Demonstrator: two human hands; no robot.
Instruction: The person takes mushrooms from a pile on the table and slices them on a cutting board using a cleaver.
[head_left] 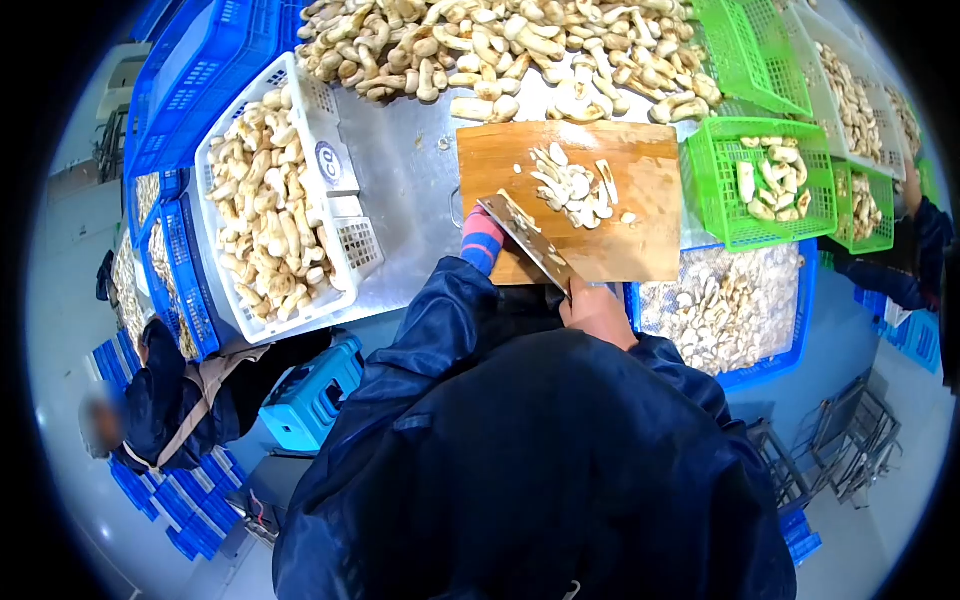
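My right hand (597,312) is closed around the handle of a broad-bladed kitchen knife (535,247). The blade slants up and left over the wooden cutting board (640,240). In a pink and blue striped glove, my left hand (482,243) is closed beside the blade's far end, at the board's left edge. A pale mushroom (516,212) shows along the blade there; the fingertips and most of their grip on it are hidden. Sliced mushroom pieces (572,188) lie loosely piled mid-board.
Whole mushrooms (480,50) are heaped across the back of the metal table (400,150). At left stands a white crate (345,275) of mushrooms. On the right are a green basket (705,165) and a blue-rimmed tray (765,378) of pieces. Another person (175,400) is at far left.
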